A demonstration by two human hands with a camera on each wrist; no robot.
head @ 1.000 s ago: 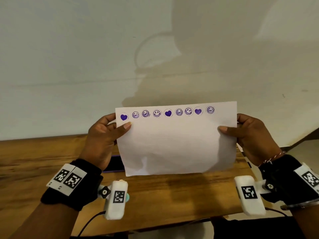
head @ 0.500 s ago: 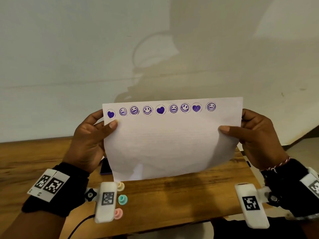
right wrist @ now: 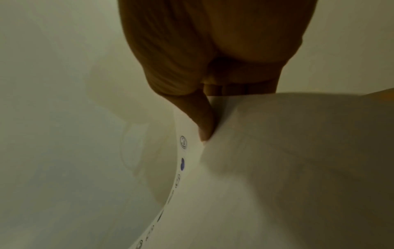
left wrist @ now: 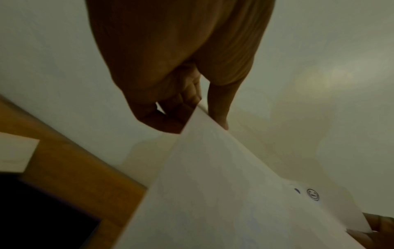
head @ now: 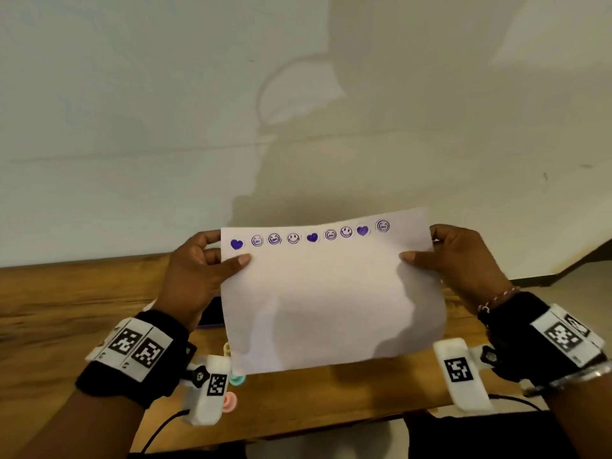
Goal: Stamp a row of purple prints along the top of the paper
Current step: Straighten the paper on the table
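Note:
A white sheet of paper (head: 331,306) is held upright above the wooden table (head: 66,306), facing me. A row of purple prints (head: 311,236), hearts and smiley faces, runs along its top edge. My left hand (head: 212,260) pinches the sheet's left edge, thumb in front and fingers behind. My right hand (head: 430,253) pinches the right edge the same way. The left wrist view shows the paper (left wrist: 213,193) edge-on between my fingers; the right wrist view shows the thumb pressed on the paper (right wrist: 277,151) beside the prints (right wrist: 183,164).
Small round stamps lie on the table under the sheet's lower left corner: a teal one (head: 237,379), a pink one (head: 230,401) and a cream one (head: 227,348). A dark flat object (head: 212,313) lies behind my left hand. A pale wall (head: 298,94) stands behind the table.
Both hands still hold the sheet upright. It shifted left, then back right and lower, and its right side now sits higher than its left.

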